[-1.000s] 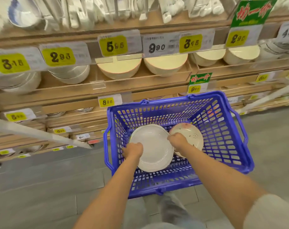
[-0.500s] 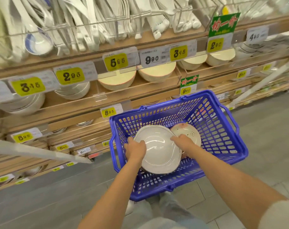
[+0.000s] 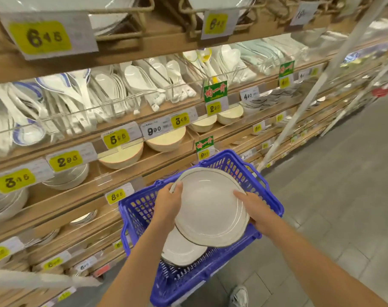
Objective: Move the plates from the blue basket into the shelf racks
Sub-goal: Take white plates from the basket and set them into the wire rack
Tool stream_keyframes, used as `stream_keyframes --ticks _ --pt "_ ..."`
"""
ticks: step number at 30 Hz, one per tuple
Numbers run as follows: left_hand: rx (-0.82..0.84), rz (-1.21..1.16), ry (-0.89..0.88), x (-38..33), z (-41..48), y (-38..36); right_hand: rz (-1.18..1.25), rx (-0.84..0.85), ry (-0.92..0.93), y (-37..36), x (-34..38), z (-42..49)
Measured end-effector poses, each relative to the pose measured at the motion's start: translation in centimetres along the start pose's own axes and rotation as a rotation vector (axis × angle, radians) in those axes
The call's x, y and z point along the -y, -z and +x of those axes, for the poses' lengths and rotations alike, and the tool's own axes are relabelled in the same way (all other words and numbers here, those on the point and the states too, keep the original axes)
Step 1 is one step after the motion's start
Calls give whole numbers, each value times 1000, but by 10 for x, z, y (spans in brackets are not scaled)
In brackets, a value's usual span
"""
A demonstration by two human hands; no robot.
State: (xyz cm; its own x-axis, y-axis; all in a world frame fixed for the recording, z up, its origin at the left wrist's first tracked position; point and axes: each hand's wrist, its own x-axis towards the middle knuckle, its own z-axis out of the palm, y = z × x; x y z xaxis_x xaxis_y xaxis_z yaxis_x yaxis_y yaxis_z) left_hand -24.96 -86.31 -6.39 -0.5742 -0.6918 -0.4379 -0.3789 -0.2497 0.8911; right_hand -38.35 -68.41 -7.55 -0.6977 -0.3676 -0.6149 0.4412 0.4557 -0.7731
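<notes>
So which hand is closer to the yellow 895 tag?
Left. The left hand grips the plate just right of the tag; the right hand holds the plate's far edge.

Shop aisle, wooden shelves (image 3: 157,44) of crockery, yellow price tags (image 3: 65,161), blue shopping basket (image 3: 269,199)

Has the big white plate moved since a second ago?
Yes. The white plate has risen from the bottom of the blue basket to above its rim.

A: Upper plate (image 3: 210,207)?
B: Over the basket (image 3: 141,210), left hand (image 3: 168,199) at its nine o'clock, right hand (image 3: 256,210) at three.
A: Underneath?
B: Lower plate (image 3: 182,249), in the basket. Shelves (image 3: 62,202) at eleven o'clock.
</notes>
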Motion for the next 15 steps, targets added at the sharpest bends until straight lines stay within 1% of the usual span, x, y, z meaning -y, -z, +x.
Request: stream_keyframes --ticks 3,7,11,15 --pt "32 -18 -5 -16 -14 -23 -18 -62 49 29 9 -10" --pt "57 19 -25 -38 -33 -65 57 -131 112 74 12 -20" --pt "62 39 -94 -54 -47 -119 118 -128 140 131 13 -32" --pt "93 184 -188 -67 -70 -183 115 -133 170 203 16 -41"
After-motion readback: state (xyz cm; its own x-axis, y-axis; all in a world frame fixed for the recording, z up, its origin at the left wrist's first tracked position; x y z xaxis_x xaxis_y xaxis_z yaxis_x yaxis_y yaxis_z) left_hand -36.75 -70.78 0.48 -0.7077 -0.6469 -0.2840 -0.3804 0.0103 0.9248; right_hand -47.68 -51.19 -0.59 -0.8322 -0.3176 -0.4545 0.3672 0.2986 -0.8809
